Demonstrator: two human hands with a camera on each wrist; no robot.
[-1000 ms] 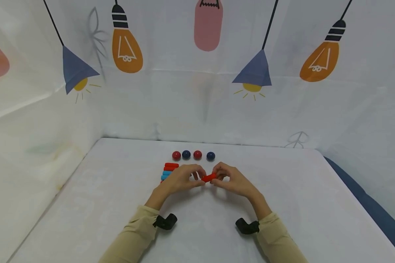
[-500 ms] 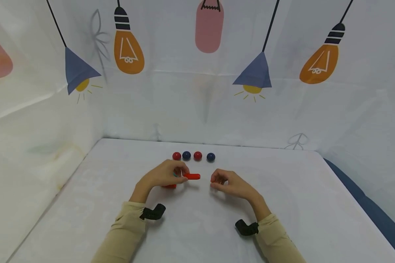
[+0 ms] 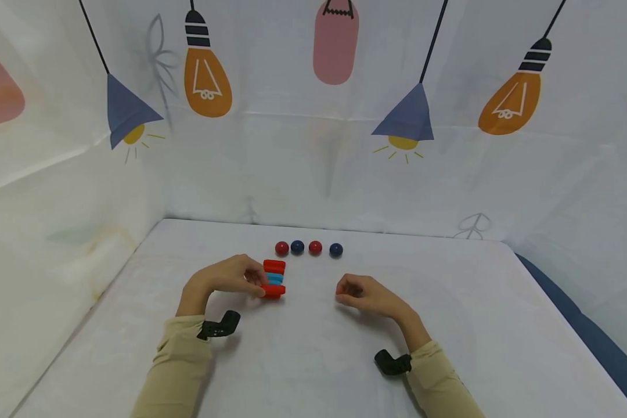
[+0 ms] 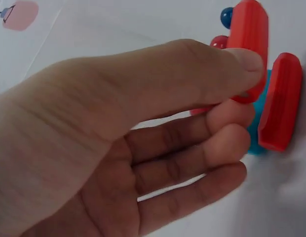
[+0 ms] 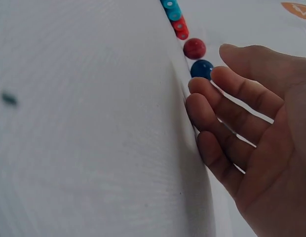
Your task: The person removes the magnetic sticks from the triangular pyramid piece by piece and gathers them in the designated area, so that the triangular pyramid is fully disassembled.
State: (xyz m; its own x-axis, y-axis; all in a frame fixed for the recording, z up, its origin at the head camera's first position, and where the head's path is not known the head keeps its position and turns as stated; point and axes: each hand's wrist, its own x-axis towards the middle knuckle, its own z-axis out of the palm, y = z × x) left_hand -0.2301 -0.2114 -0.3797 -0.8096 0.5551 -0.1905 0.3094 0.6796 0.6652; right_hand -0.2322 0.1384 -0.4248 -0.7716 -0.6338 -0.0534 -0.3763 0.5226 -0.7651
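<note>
My left hand point(image 3: 230, 274) pinches a red faceted plastic rod point(image 4: 249, 27) between thumb and fingertips, at the near end of a column of rods. Another red rod point(image 4: 281, 103) lies right beside it, with light-blue rods point(image 3: 275, 278) and more red rods point(image 3: 274, 266) farther up the column. Part of the held rod is hidden by the thumb. My right hand point(image 3: 368, 296) hovers over the table to the right, fingers loosely bent, with nothing in its grasp; the right wrist view shows its palm and fingertips.
Behind the rods runs a row of balls, red point(image 3: 281, 248), dark blue point(image 3: 297, 247), red point(image 3: 315, 248) and dark blue point(image 3: 336, 250). They rest on a white table point(image 3: 313, 360). A white cloth wall point(image 3: 282, 168) printed with lamps rises at the table's back edge.
At first both hands held the red rod at mid-table. The right hand let go, and the left hand carried the rod leftward to the near end of the column.
</note>
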